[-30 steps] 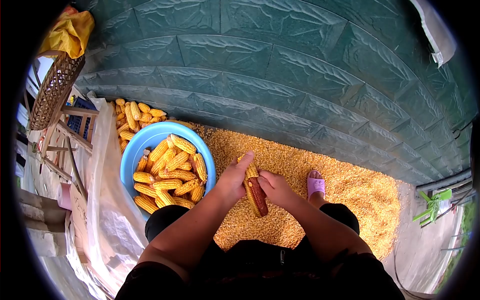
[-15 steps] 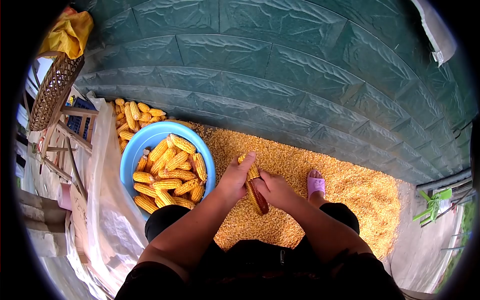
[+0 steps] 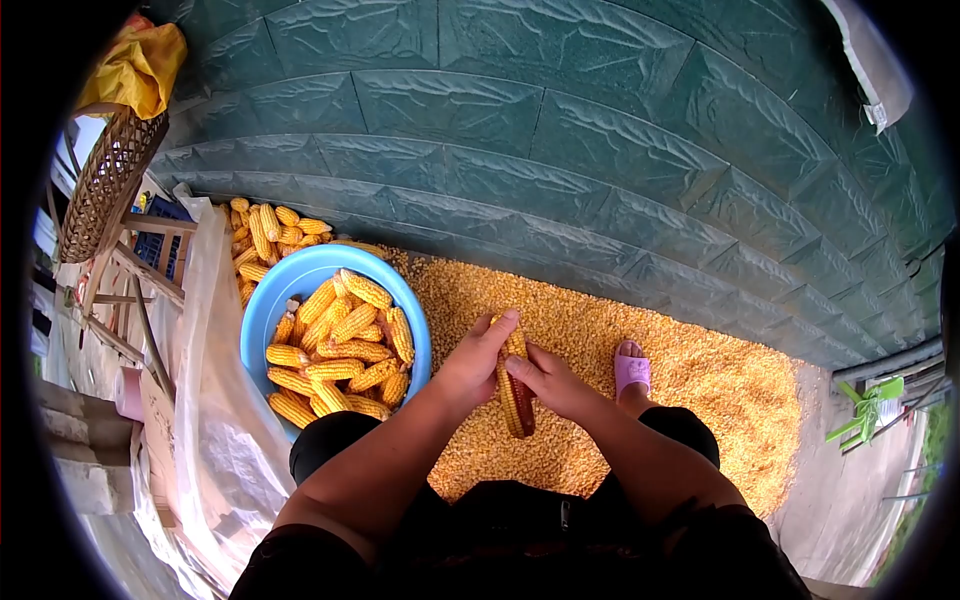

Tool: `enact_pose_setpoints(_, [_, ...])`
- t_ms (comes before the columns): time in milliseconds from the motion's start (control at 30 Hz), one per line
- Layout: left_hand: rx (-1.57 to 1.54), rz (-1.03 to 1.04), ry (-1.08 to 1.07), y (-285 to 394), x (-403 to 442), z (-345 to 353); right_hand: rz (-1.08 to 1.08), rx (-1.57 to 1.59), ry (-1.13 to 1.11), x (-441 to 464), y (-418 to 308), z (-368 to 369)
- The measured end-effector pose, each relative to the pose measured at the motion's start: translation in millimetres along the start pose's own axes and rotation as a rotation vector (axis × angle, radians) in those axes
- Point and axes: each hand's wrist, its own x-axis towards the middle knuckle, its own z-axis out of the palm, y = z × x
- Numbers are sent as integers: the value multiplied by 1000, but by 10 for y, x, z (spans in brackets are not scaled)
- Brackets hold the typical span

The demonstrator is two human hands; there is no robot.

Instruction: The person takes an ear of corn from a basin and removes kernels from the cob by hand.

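Observation:
A corn cob [image 3: 516,408] is held between my two hands, over the loose kernels. Part of it still carries yellow kernels, while a strip along its right side shows bare reddish-brown. My left hand [image 3: 474,362] wraps round its upper part, thumb pointing up along it. Closed against its right side is my right hand [image 3: 553,382], the thumb pressing on the cob near its middle. Loose yellow kernels [image 3: 590,330] spread beneath both hands. To the left stands a blue basin [image 3: 421,335] holding several yellow corn cobs [image 3: 350,348].
More cobs [image 3: 265,225] lie piled behind the basin, by a green panelled wall [image 3: 480,160]. Clear plastic sheeting [image 3: 225,400] hangs at the left, near a wooden frame [image 3: 150,262] and woven basket [image 3: 105,185]. A pink slipper [image 3: 631,370] rests on the kernels.
The cob has turned slightly to a more upright angle, and its lower end has shifted a little left. My right thumb has moved slightly down along it.

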Motion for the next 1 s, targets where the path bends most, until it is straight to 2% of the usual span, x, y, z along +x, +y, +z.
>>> enact_pose_setpoints(67, [-53, -25, -51, -10, 58, -56, -69, -34, -69, 11, 36, -21])
enact_pose_setpoints(200, [-139, -48, -47, 21, 62, -64, -28, 26, -92, -22, -16, -10])
enact_pose_setpoints(267, [-151, -34, -39, 33, 69, -62, 68, 296, -160, -37, -25, -17])
enact_pose_setpoints(400, [-143, -68, -44, 33, 91, -69, 159, 468, -189, -41, -71, -46])
enact_pose_setpoints(467, [-45, 26, -3, -48, 131, -71, 136, 197, -124, -5, -48, -29])
enact_pose_setpoints(500, [-46, 26, -2, -84, 150, -83, 137, 197, -125, -5, -53, 1])
enact_pose_setpoints(567, [43, 42, 20, -121, 164, -94, -85, -88, 81, -22, -88, 78])
enact_pose_setpoints(600, [38, 36, 18, -119, 157, -89, -64, -175, 95, -28, -114, 83])
enact_pose_setpoints(733, [62, 37, 74, -56, 76, -17, -144, -225, 129, 17, 18, 58])
enact_pose_setpoints(800, [31, 54, 2, -41, 78, -21, -123, -229, -4, 14, -58, -21])
enact_pose_setpoints(900, [95, 59, -23, -46, 107, -77, -157, -209, 4, 14, -11, -15])
enact_pose_setpoints(1000, [121, 50, -26, -62, 153, -142, -77, -158, -7, 25, 56, 2])
